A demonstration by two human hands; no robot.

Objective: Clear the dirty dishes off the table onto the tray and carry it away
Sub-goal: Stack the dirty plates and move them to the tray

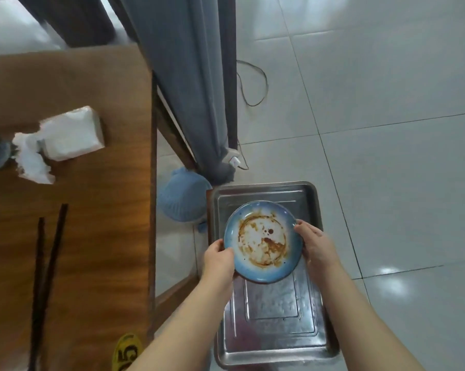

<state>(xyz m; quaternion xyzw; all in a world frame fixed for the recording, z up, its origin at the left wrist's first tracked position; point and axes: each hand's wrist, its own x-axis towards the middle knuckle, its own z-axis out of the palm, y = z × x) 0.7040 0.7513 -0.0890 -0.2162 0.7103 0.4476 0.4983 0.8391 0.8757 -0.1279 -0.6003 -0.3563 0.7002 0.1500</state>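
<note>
Both hands, left hand (218, 259) at 8 o'clock and right hand (315, 243) at 3, fingers curled gripping the sauce-stained round blue ceramic plate (263, 241) over the rectangular steel tray (272, 317).

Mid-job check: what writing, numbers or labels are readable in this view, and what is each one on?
"05": on the yellow tag lying near the close edge of the table. The 5 is clear. The digit beside it is partly cut off and is probably a 0.
No text shows on the plate, the tray or the tissue pack.
</note>
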